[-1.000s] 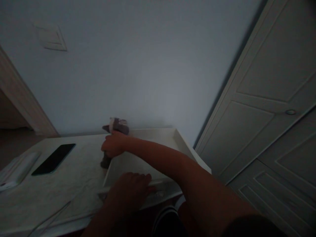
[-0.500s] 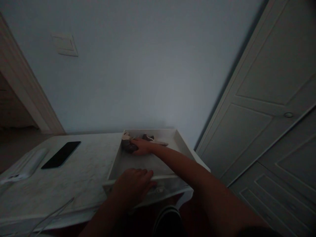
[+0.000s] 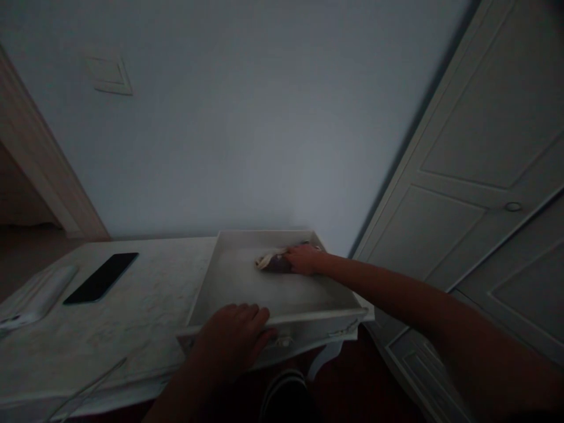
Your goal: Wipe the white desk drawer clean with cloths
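right hand [image 3: 304,260] is clutching 1 bunched cloth [image 3: 274,262]
nearer than that grip, left hand [image 3: 238,329] is pinching the drawer [image 3: 315,318] front; slackening could be causing sliding

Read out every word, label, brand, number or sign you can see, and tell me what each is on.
No text can be read anywhere in view.
White object at the left: small dark marks at its near end, too blurred to read.
Cloth under the right hand: partly covered, no lettering legible.
Phone: dark, nothing readable.
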The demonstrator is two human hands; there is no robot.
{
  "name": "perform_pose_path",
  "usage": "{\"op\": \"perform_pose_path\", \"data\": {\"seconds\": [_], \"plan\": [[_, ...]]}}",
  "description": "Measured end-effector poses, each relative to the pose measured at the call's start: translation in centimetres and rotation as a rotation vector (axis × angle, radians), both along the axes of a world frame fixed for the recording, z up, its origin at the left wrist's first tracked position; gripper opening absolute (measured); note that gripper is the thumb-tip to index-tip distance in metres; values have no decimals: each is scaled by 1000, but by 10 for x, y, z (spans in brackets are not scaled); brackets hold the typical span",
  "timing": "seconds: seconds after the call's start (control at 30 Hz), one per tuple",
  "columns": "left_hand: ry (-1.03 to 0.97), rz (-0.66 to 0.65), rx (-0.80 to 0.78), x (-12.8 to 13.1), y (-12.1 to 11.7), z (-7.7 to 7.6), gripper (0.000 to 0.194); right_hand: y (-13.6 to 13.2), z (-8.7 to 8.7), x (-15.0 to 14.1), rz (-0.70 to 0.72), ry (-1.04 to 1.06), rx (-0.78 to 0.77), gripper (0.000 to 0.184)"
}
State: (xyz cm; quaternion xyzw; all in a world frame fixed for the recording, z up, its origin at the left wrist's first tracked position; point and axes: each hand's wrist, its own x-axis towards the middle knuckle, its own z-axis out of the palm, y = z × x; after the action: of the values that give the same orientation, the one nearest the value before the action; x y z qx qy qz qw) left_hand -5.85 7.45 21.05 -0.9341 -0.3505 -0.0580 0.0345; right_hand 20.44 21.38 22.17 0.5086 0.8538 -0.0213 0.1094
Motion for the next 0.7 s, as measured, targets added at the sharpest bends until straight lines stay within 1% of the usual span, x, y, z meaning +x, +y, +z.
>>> {"op": "perform_pose_path", "data": {"seconds": [0.07, 0.1, 0.17, 0.2, 0.27, 0.33, 0.4, 0.43, 0.5, 0.57, 0.63, 0.7], "plan": [[-40, -39, 98, -11, 2, -5, 32, 3, -4, 5, -76, 1, 78, 47], [-77, -55, 166, -21, 4, -9, 36, 4, -7, 3, -95, 9, 105, 51], [-182, -30, 315, -47, 10, -20, 47, 6, -14, -6, -100, 38, 136, 56], [-231, 34, 380, -62, 14, -27, 50, 8, -16, -13, -92, 56, 144, 58], [-345, 253, 417, -87, 20, -42, 55, 15, -19, -29, -81, 94, 149, 59], [-416, 402, 327, -102, 23, -55, 52, 25, -19, -52, -74, 130, 144, 54], [-437, 483, 218, -105, 22, -62, 47, 37, -19, -82, -50, 161, 126, 45], [-436, 511, 175, -103, 20, -63, 47, 42, -19, -98, -26, 177, 111, 41], [-424, 533, 101, -98, 16, -61, 48, 48, -19, -132, 30, 201, 73, 37], [-411, 558, 55, -94, 14, -57, 49, 48, -19, -159, 68, 206, 32, 32], [-384, 580, 15, -95, 15, -53, 54, 40, -17, -171, 101, 206, -9, 30], [-338, 587, -32, -100, 17, -53, 59, 28, -14, -168, 153, 213, -46, 29]]}}
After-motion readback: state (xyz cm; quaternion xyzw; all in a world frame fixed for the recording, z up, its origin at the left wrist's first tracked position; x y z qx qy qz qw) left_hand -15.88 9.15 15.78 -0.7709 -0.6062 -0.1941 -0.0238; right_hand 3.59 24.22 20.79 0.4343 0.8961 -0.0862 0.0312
